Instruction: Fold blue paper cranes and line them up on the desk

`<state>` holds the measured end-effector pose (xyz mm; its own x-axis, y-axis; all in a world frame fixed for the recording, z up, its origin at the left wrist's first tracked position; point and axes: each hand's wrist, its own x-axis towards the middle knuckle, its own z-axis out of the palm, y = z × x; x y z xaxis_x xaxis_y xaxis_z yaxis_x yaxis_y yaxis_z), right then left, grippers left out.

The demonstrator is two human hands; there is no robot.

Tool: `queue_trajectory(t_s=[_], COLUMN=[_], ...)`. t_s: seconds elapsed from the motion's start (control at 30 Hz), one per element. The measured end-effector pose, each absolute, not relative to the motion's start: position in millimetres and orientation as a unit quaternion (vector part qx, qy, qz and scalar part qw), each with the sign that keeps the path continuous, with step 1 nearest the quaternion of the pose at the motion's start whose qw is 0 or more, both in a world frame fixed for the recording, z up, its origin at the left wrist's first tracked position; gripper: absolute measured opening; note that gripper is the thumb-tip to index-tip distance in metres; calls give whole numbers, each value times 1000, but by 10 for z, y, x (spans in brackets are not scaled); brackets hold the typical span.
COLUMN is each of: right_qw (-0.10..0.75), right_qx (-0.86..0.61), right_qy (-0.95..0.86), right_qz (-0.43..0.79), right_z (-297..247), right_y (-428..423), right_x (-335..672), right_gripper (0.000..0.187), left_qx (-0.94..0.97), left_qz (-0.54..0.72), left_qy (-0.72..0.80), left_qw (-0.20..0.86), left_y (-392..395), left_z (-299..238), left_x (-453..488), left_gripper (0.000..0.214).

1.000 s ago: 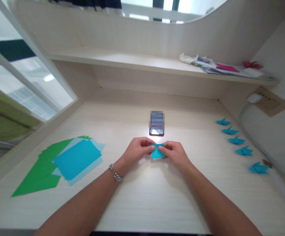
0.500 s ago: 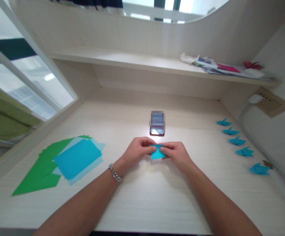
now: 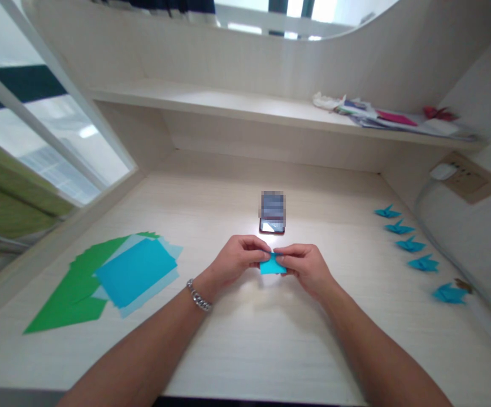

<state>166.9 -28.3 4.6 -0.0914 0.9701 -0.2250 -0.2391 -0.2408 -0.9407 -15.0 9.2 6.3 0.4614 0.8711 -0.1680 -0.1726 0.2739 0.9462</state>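
Note:
A small folded piece of blue paper (image 3: 273,265) is held between my two hands, just above or on the desk; which of these I cannot tell. My left hand (image 3: 240,257) pinches its left side, thumb on top. On the right side, my right hand (image 3: 304,263) grips it with thumb and fingers. The fingers behind the paper are partly hidden. Just beyond the hands lies a phone (image 3: 272,226), its screen blurred out.
Blue paper sheets (image 3: 137,271) overlap green sheets (image 3: 67,305) on the left of the desk. Several folded blue paper cranes (image 3: 410,244) line the right side, beside a cable (image 3: 434,240) plugged into a wall socket (image 3: 468,178). A shelf (image 3: 228,104) with papers spans the back.
The upper edge of the blue paper shows less, with the fingertips closer over it. Both hands stay in nearly the same place; the whole view has shifted slightly.

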Motion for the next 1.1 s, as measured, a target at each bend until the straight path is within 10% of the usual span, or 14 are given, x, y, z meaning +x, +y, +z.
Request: queue_trajectory(t_s=[1.1], right_qw=[426], right_qx=[-491], right_qy=[-431], right_qz=[626], right_z=[-2], right_y=[-266], right_x=[1705], right_gripper=[27], left_qx=[658], left_qz=[332], left_qy=[376], left_qw=[561], left_y=[109], left_z=[46], left_x=[-183], left_gripper=[10])
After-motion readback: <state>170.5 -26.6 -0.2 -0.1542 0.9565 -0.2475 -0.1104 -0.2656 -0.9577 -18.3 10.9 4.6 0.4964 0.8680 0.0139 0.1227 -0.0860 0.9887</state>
